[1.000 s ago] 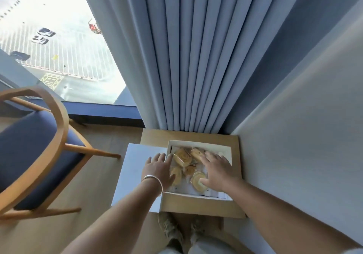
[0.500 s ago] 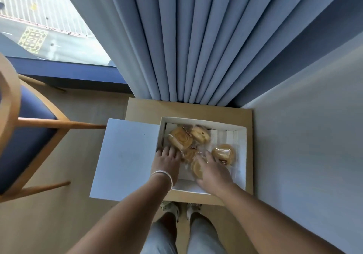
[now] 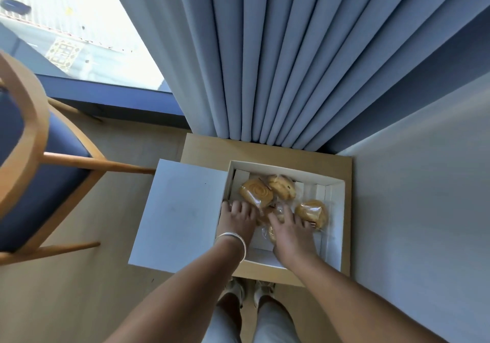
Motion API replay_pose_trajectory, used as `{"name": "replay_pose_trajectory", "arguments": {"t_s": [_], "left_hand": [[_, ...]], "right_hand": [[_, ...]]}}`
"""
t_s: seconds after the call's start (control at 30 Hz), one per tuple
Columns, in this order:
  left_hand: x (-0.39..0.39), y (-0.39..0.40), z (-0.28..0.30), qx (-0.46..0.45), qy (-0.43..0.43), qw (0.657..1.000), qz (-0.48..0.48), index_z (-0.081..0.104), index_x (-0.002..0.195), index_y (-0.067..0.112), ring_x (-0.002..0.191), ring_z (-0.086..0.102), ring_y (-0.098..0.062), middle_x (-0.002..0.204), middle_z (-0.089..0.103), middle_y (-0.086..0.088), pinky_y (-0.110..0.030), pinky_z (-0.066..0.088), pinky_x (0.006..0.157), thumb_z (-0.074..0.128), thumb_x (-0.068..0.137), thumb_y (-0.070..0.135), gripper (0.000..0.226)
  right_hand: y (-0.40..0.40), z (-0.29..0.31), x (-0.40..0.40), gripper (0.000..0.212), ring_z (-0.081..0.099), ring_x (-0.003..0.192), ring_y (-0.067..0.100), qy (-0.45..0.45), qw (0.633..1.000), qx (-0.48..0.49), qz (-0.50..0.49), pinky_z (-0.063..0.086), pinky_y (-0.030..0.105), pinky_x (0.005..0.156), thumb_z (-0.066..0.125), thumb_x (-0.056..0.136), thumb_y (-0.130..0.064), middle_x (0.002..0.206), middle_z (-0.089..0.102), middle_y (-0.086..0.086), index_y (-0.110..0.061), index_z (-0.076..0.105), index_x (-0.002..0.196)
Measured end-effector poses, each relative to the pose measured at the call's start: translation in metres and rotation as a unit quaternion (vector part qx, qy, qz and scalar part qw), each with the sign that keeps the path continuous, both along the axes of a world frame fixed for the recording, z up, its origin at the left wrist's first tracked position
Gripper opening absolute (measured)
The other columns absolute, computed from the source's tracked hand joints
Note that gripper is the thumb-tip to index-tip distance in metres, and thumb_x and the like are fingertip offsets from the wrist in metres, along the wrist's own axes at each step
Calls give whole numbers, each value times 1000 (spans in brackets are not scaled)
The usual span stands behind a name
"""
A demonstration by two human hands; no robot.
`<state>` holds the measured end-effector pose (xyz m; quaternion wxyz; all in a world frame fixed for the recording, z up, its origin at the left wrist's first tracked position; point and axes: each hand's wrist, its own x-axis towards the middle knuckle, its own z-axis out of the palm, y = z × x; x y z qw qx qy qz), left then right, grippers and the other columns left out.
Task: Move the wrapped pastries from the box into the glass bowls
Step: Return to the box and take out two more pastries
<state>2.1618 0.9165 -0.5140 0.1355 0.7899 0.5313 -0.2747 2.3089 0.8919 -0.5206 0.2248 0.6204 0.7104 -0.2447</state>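
Both your hands are in the box (image 3: 336, 204) on the counter (image 3: 206, 151). Left hand (image 3: 238, 220) fingers rest flat. Right hand (image 3: 291, 234) fingers spread over the wrapped pastries (image 3: 256, 192). Pick one gently; don't squash it.

One white box (image 3: 336, 210) sits open on one small wooden table (image 3: 206, 149), with its one lid (image 3: 180, 210) lying flat to the left. Three wrapped pastries show fully: one spiral pastry (image 3: 256, 192), one dotted pastry (image 3: 282, 186) and one round pastry (image 3: 311, 211). At least two more lie partly hidden under the fingers, so their exact count cannot be told. Two hands are in the box: one left hand (image 3: 237, 222) and one right hand (image 3: 291, 232). One bracelet (image 3: 233, 238) circles the left wrist. One chair (image 3: 29, 157) stands to the left.
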Motion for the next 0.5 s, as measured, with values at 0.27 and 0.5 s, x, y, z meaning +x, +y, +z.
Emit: {"name": "replay_pose_trajectory", "arguments": {"t_s": [0.27,0.5], "left_hand": [[1,10,105,51,-17,998,35,24,142,8,121,41,-34,133,42,-14,-50,28,106,63,84,24,71],[-34,39,207,140,-31,986,81,24,141,9,124,38,-34,136,40,-14,-52,25,108,68,83,28,75]], "right_hand": [[15,99,6,77,37,129,34,7,999,47,-12,44,40,95,65,83,-19,158,8,12,-28,22,147],[52,194,-7,74,34,136,31,40,989,140,-9,42,40,100,65,87,-37,161,6,11,-30,22,147]]}}
